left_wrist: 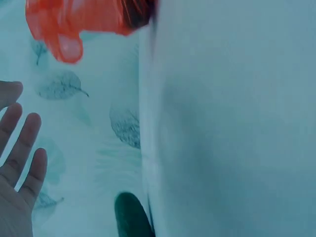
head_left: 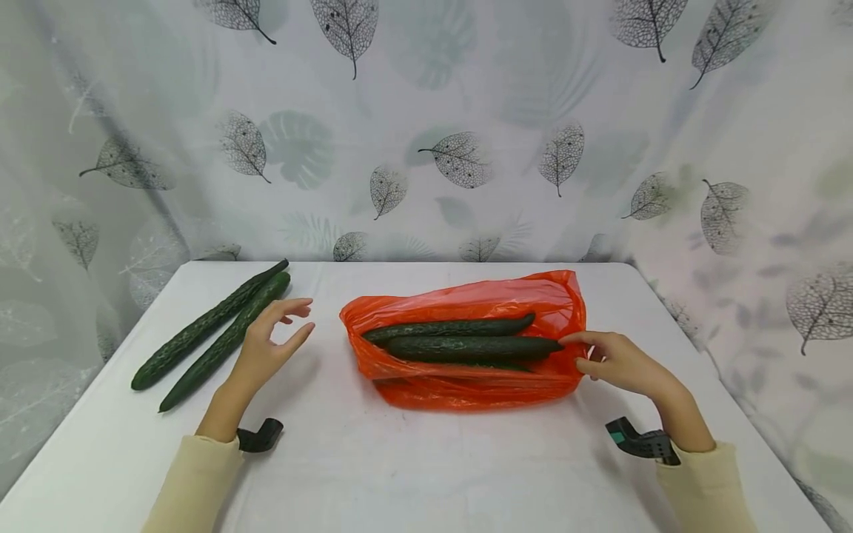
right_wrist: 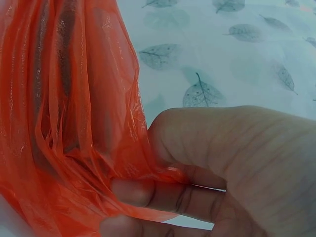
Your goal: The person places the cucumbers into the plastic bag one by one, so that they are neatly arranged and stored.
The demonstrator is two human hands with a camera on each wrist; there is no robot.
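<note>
The left hand (head_left: 266, 352) hangs over the counter (head_left: 433, 474), thumb and fingers loosely parted, with nothing in its hold. Across from it, the right hand (head_left: 620, 363) pinches the near end of a bag (head_left: 460, 391) between thumb and fingers. The bag lies between both hands, red, thin, shiny and crumpled, gaping over dark green cucumbers (head_left: 473, 348). Two more long, bumpy cucumbers (head_left: 226, 342) lie side by side just left of the left hand.

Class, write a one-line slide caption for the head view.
The right hand pinches a red bag holding cucumbers; the left hand hovers beside two loose cucumbers.
</note>
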